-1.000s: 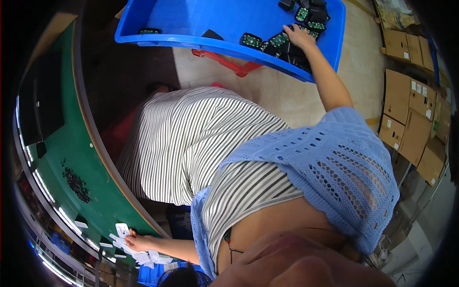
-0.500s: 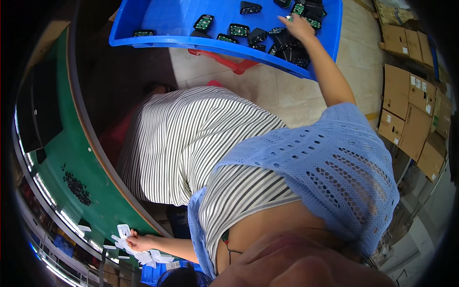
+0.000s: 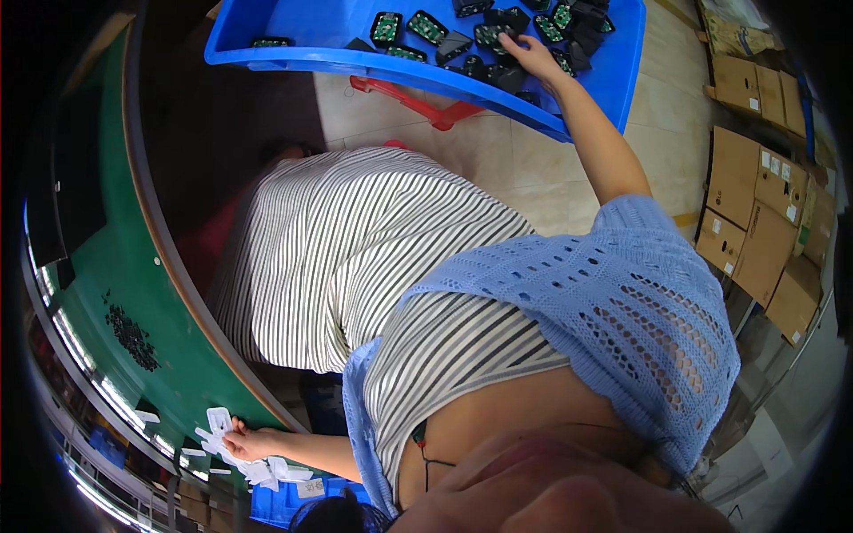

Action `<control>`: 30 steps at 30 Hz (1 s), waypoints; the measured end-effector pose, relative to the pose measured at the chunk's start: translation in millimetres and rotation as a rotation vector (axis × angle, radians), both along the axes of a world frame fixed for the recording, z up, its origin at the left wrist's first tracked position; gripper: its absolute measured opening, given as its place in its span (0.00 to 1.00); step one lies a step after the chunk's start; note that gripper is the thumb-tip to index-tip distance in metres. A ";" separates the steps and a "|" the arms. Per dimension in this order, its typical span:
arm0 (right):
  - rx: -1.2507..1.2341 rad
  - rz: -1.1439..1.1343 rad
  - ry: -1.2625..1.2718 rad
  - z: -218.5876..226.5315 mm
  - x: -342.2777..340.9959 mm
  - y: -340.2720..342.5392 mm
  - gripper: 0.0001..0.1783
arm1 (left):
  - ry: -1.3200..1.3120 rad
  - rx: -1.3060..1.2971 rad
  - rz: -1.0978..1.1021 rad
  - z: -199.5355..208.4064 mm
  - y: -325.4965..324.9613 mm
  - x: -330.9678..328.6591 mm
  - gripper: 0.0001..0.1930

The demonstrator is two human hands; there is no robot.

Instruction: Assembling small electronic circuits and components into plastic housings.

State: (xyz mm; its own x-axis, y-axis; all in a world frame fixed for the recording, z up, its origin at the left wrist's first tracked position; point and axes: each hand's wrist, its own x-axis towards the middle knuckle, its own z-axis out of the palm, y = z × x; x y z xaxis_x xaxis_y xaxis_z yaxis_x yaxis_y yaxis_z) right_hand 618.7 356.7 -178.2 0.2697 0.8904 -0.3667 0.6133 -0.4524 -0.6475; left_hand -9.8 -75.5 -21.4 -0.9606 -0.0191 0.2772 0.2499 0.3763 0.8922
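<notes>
My right hand (image 3: 533,59) reaches into a large blue bin (image 3: 293,59) at the top of the view. Its fingertips close on the edge of a black plastic casing with a green circuit board (image 3: 490,36). Similar black casings (image 3: 427,27) lie around it, some board side up. At the lower left my left hand (image 3: 250,443) rests over the green table (image 3: 191,377), its fingers pinched at a white plastic piece (image 3: 219,419). A heap of white plastic pieces (image 3: 258,472) spreads beneath and beside that hand; it partly hides them.
Small black parts (image 3: 130,338) lie heaped on the table, with a dark flat panel (image 3: 82,173) farther along. A red stool (image 3: 435,114) stands under the bin. Stacked cardboard boxes (image 3: 755,218) line the right side. Another blue bin (image 3: 271,508) sits beside the table's near end.
My right hand has shifted left within the bin, onto a casing with a circuit board. Some casings there have changed place. My left hand stays at the white pieces.
</notes>
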 end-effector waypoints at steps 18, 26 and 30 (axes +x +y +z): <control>-0.480 0.364 0.365 25.7 -66.8 5.1 0.52 | -0.017 0.015 -0.018 -1.0 0.1 2.5 0.11; -0.169 0.633 0.148 14.6 -129.2 21.4 0.49 | 0.004 0.054 0.014 -2.3 -3.5 1.5 0.11; -0.223 0.494 0.214 4.2 -159.0 40.1 0.59 | -0.013 0.088 -0.023 -4.7 -9.8 -1.0 0.12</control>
State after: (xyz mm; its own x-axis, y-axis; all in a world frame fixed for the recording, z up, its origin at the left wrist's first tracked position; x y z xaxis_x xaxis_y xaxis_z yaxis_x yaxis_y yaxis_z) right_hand 459.7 396.8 -174.0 -0.2590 0.7867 -0.5604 0.6522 -0.2855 -0.7022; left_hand -10.8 -85.3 -26.1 -0.9645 -0.0210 0.2631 0.2459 0.2908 0.9246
